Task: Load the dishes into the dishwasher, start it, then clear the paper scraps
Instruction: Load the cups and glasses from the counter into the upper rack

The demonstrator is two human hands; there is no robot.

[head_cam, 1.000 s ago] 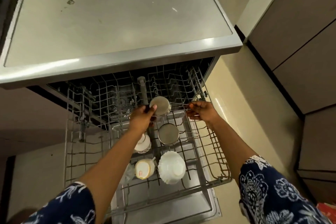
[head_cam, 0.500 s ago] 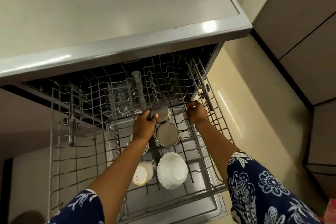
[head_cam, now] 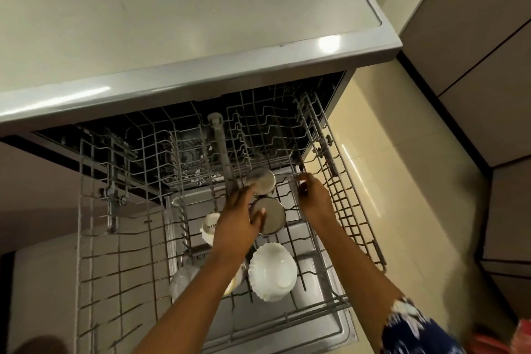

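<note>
Head view looks down on a dishwasher with its wire rack (head_cam: 94, 238) pulled out beneath a grey bench (head_cam: 172, 23) top. Both bare hands reach into the middle of the rack. Left hand (head_cam: 238, 220) lies over the centre row with its fingers spread loosely; the fingertips touch the rim of the nearer steel cup (head_cam: 270, 215), and the thumb side sits against the farther steel cup (head_cam: 261, 181) just behind it. Its grip is open, resting on the cups rather than closed round either. Right hand (head_cam: 313, 195) is to the right of the two cups, fingers pinched lightly at a thin rack wire beside the farther cup; whether it truly has hold of the wire I cannot tell, since the fingers are blurred.

Both steel cups stand upside down, one directly behind the other, touching or nearly so. Nearer the camera in the same row a white scalloped bowl (head_cam: 273, 270) sits tilted on the tines. To its left, partly hidden by the left forearm, are a white mug (head_cam: 209, 227) with dark lettering and, lower down, a clear glass (head_cam: 184, 282). A grey spray tube (head_cam: 221, 149) runs along the rack's middle toward the dark tub. Under the rack the open door's steel inner face (head_cam: 316, 322) shows. Pale floor tiles (head_cam: 373, 123) and brown cabinet fronts (head_cam: 474, 23) lie to the right.
</note>
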